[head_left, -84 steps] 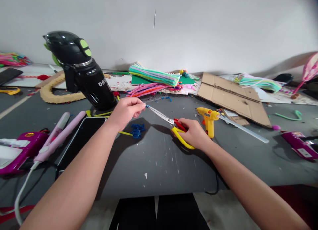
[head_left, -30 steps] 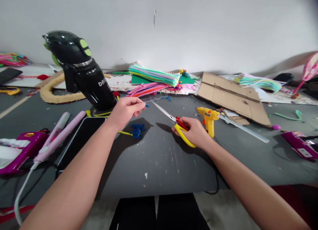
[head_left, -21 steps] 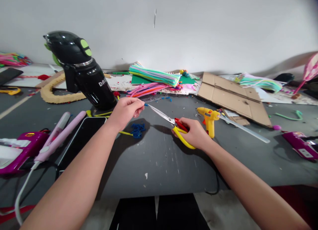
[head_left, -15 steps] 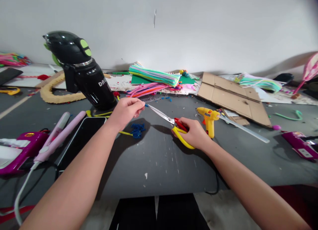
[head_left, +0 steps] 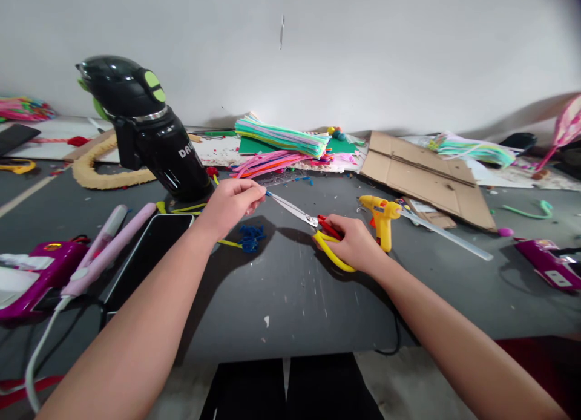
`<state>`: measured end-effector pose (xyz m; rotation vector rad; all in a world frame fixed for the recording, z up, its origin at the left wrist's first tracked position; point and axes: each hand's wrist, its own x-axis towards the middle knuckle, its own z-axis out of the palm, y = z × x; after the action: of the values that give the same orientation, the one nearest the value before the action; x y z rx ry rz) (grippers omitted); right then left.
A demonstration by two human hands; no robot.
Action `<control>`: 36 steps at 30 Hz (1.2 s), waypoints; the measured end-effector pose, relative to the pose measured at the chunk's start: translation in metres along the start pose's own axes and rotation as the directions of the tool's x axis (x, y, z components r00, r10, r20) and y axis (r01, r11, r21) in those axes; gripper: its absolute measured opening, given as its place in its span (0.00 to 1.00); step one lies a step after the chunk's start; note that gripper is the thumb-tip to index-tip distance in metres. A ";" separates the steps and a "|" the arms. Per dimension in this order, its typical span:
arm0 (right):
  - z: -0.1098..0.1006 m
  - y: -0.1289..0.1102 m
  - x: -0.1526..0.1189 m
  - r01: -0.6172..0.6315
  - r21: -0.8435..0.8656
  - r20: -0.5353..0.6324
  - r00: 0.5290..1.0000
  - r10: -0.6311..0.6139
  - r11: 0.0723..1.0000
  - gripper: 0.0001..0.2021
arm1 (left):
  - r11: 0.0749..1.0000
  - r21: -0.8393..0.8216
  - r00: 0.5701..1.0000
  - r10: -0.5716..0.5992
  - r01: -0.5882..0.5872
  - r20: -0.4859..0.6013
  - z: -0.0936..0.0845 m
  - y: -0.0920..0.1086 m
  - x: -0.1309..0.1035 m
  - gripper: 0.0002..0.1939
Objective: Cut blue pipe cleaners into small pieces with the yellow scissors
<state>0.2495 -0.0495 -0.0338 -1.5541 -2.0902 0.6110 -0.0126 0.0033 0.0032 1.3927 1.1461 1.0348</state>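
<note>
My left hand (head_left: 236, 203) pinches a small blue piece (head_left: 268, 193), likely pipe cleaner, whose end pokes out past the fingertips. My right hand (head_left: 356, 241) is wrapped round the red and yellow handles of a pair of scissors (head_left: 297, 212). The scissor tips meet the blue piece right beside my left fingertips, with the blades nearly together. Below my left hand, a curled blue pipe-cleaner shape (head_left: 251, 238) on a yellow stem lies on the grey table (head_left: 281, 299).
A black bottle (head_left: 158, 141) and a phone (head_left: 147, 256) stand and lie at left, near a pink hair straightener (head_left: 109, 244). Pipe-cleaner bundles (head_left: 281, 135) lie at the back. At right are a yellow glue gun (head_left: 382, 217) and folded cardboard (head_left: 422, 178).
The scissor blades have closed slightly on the blue piece. Both hands have stayed almost in place.
</note>
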 end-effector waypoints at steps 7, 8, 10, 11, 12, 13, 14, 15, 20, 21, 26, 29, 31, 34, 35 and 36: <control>0.000 -0.001 0.000 -0.020 0.004 0.004 1.000 0.020 1.000 0.16 | 0.999 -0.039 1.000 -0.018 0.018 0.012 -0.001 -0.001 0.000 0.11; 0.000 -0.001 0.001 -0.026 0.002 0.005 1.000 0.026 1.000 0.16 | 0.999 -0.044 1.000 -0.015 0.016 0.013 -0.001 -0.001 0.001 0.11; 0.000 -0.001 0.001 -0.032 -0.006 0.004 0.999 0.032 0.999 0.16 | 0.999 -0.050 1.000 -0.012 0.013 0.014 -0.001 -0.002 0.001 0.11; 0.001 0.000 0.001 -0.032 -0.012 0.001 0.999 0.032 0.999 0.16 | 0.999 -0.051 1.000 -0.012 0.012 0.014 -0.001 -0.003 0.001 0.11; 0.001 0.000 0.001 -0.029 -0.018 -0.003 1.000 0.029 0.999 0.16 | 0.999 -0.051 1.000 -0.011 0.012 0.015 -0.001 -0.003 0.002 0.11; 0.001 0.000 0.000 -0.024 -0.023 -0.007 1.000 0.024 0.999 0.16 | 0.999 -0.051 1.000 -0.010 0.011 0.015 -0.001 -0.004 0.002 0.11; 0.001 0.001 0.000 -0.020 -0.026 -0.012 1.000 0.020 0.999 0.16 | 0.999 -0.050 1.000 -0.008 0.009 0.014 -0.001 -0.004 0.002 0.11; 0.001 0.001 0.000 -0.016 -0.027 -0.016 1.000 0.016 0.999 0.16 | 0.999 -0.049 1.000 -0.007 0.008 0.013 -0.001 -0.004 0.002 0.11; 0.001 0.001 0.000 -0.010 -0.013 -0.022 1.000 0.010 1.000 0.16 | 0.999 -0.042 1.000 -0.006 0.007 0.006 -0.001 -0.003 0.001 0.11; 0.001 0.000 0.000 -0.008 -0.010 -0.021 1.000 0.008 1.000 0.16 | 0.999 -0.040 1.000 -0.005 0.005 0.006 -0.001 -0.003 0.001 0.11; 0.002 -0.001 0.000 0.000 -0.011 -0.032 0.999 0.000 1.000 0.16 | 1.000 -0.002 0.999 0.028 -0.028 -0.017 -0.001 -0.006 0.001 0.11; 0.003 0.000 -0.001 0.006 -0.016 -0.033 0.999 -0.006 1.000 0.15 | 0.999 0.016 0.999 0.039 -0.039 -0.020 -0.002 -0.007 0.002 0.11; 0.003 0.000 -0.002 0.012 -0.020 -0.031 0.999 -0.012 1.000 0.16 | 0.999 0.021 0.999 0.039 -0.039 -0.022 -0.002 -0.008 0.002 0.11; 0.003 0.000 -0.002 0.010 -0.027 -0.030 0.999 -0.011 1.000 0.16 | 0.999 0.021 0.999 0.034 -0.033 -0.026 -0.002 -0.007 0.003 0.11; 0.002 0.000 -0.002 0.009 -0.028 -0.028 1.000 -0.009 1.000 0.16 | 0.999 0.018 0.999 0.031 -0.030 -0.027 -0.002 -0.007 0.003 0.11; 0.002 0.000 -0.002 0.007 -0.029 -0.025 1.000 -0.007 1.000 0.16 | 1.000 0.015 0.999 0.027 -0.027 -0.027 -0.001 -0.007 0.003 0.10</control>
<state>0.2484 -0.0516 -0.0356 -1.5613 -2.0934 0.5581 -0.0143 0.0064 -0.0032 1.4125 1.1593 1.0692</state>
